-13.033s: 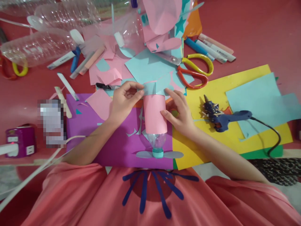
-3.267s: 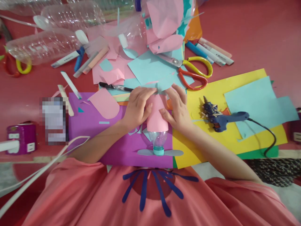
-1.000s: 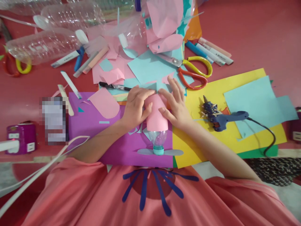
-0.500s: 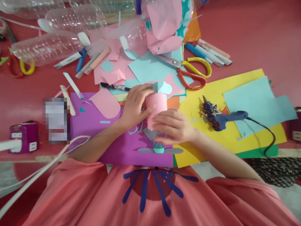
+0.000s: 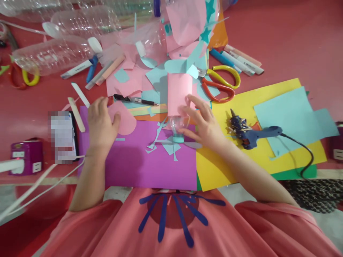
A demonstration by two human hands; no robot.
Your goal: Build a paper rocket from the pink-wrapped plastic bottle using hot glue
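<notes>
A small plastic bottle wrapped in pink paper lies with its teal cap toward me. Light blue paper pieces stick out at its far end, and a grey-blue strip shows by the cap. My right hand is at the bottle's right side, fingers spread, fingertips against or just beside the wrap and neck; it does not close round it. My left hand is apart from the bottle, over the left edge of a rounded pink paper piece. Its fingers are loosely bent, thumb apart, nothing visible in it.
Purple paper with light blue scraps lies before me. On yellow paper rests a blue glue gun. Scissors, a black pen, markers and clear bottles lie beyond. Left are a phone and a purple socket block.
My left hand has let go of the wrapped bottle and moved left. The bottle has shifted away from me, and my right hand's fingers have loosened and spread.
</notes>
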